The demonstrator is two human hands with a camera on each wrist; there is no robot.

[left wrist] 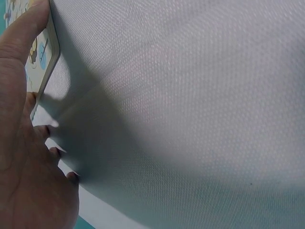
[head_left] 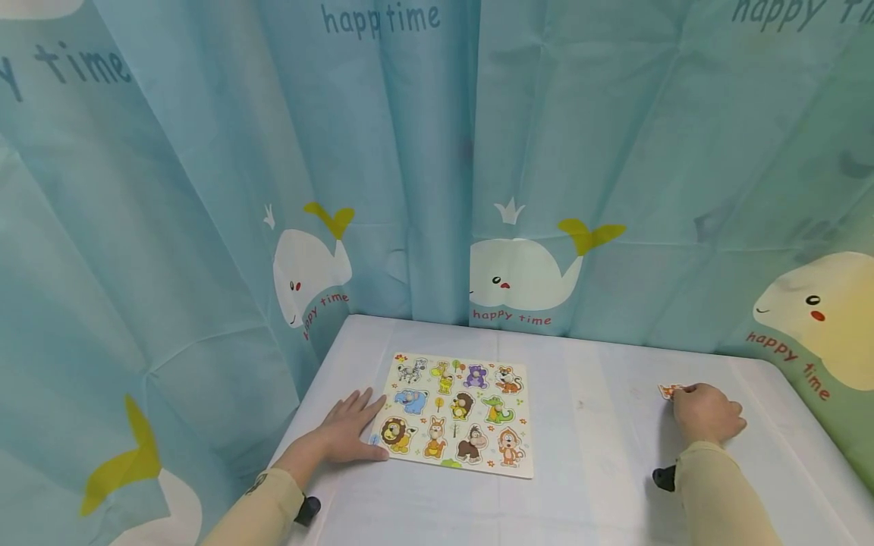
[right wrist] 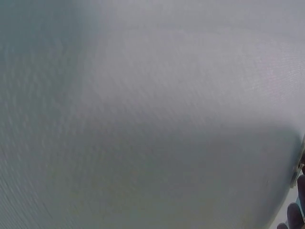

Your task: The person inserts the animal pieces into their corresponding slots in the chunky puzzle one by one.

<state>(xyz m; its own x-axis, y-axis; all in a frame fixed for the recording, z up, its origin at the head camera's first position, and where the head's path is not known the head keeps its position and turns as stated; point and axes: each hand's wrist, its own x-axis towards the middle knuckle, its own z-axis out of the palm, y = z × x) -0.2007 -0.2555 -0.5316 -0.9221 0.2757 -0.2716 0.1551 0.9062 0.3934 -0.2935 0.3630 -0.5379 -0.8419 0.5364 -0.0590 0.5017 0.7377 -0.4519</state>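
A wooden animal puzzle board (head_left: 448, 462) lies on the table, with a lion, an elephant, a zebra and several other animal pictures on it. My left hand (head_left: 351, 432) rests at its left edge, fingers spread and thumb by the near left corner. In the left wrist view the thumb (left wrist: 28, 28) touches the rim of the board (left wrist: 53, 50). Far to the right, my right hand (head_left: 706, 413) pinches a small orange and white puzzle piece (head_left: 668, 391), close over the table. Fingers cover most of that piece, so its picture is hidden.
A white cloth covers the table (head_left: 587, 455). Behind and to the left hangs a blue curtain (head_left: 423, 152) with whale prints, reaching the table's back edge. A black wrist device (head_left: 664, 478) is on the right forearm, another (head_left: 308, 510) on the left.
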